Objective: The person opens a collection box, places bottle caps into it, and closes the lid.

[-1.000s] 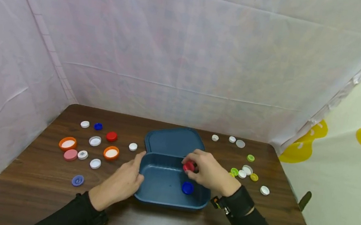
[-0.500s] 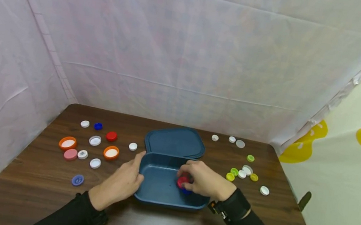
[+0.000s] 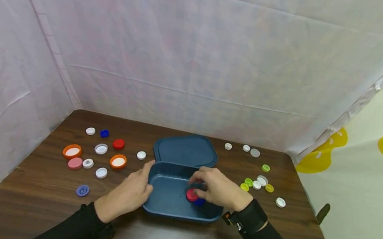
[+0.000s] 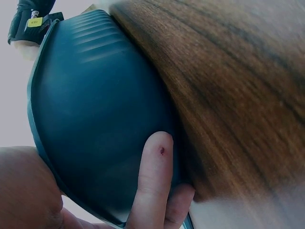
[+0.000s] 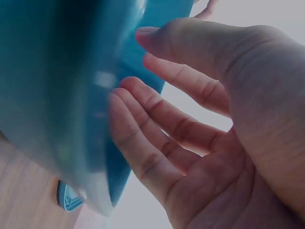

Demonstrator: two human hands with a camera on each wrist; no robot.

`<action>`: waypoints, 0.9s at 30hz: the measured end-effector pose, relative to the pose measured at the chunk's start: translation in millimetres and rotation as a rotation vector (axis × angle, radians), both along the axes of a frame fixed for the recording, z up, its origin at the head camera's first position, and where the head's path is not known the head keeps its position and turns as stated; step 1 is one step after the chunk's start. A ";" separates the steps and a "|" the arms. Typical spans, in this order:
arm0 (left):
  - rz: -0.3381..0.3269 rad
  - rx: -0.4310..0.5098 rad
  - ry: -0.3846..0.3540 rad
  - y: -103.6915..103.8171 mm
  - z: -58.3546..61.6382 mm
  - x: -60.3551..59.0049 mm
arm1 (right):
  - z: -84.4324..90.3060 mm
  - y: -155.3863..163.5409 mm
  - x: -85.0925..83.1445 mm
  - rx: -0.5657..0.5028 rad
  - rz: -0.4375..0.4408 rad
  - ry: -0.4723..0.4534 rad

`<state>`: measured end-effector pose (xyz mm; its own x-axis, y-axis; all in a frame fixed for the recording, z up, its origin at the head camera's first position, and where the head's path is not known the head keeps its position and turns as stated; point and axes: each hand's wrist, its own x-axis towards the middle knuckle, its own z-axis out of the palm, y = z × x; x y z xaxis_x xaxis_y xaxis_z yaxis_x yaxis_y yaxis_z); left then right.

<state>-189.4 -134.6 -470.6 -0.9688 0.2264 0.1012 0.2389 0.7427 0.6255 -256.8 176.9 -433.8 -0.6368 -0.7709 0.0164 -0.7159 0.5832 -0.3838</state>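
Note:
A dark blue container [image 3: 179, 214] stands open in the middle of the brown table, its lid [image 3: 185, 150] lying flat just behind it. Inside lie a red cap [image 3: 191, 195] and a blue cap [image 3: 199, 202], touching each other. My right hand [image 3: 205, 184] hovers over them with relaxed fingers [image 5: 157, 109] and holds nothing. My left hand [image 3: 143, 182] rests against the container's left wall [image 4: 95, 109], a straight finger [image 4: 152, 181] pressed on the outside and the thumb up by the rim.
Left of the container lie several loose caps: two orange [image 3: 71, 152], a pink [image 3: 74, 163], a red [image 3: 118, 144], a blue [image 3: 104, 134] and white ones. Green, yellow and white caps [image 3: 248, 182] lie on the right. Cloth walls close in the table.
My right hand carried the red cap down into the container, set it beside the blue cap and let go. The left hand stayed on the container's wall.

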 end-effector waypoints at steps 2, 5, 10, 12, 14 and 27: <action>0.001 0.002 -0.008 -0.2 -0.2 0.2 | 1.7 1.0 -1.6 -0.012 -0.009 0.005; -0.001 0.005 -0.012 -0.4 0.0 0.4 | 4.5 2.9 -5.1 -0.030 -0.023 0.009; -0.002 0.005 -0.020 -0.7 -0.5 0.6 | 9.5 7.6 -12.3 -0.062 -0.049 0.040; 0.000 0.004 -0.014 -0.7 -0.7 0.5 | 10.7 10.3 -16.5 -0.075 -0.056 0.062; 0.002 0.003 -0.011 -0.6 -0.7 0.7 | 12.3 13.1 -20.3 -0.091 -0.068 0.077; -0.001 -0.004 0.053 0.5 -2.3 0.3 | 3.7 43.1 -60.7 -0.159 -0.239 0.166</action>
<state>-189.1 -134.1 -472.9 -0.9618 0.2281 0.1517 0.2727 0.7451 0.6086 -317.6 220.0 -430.0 -0.7776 -0.5797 0.2432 -0.6267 0.6844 -0.3725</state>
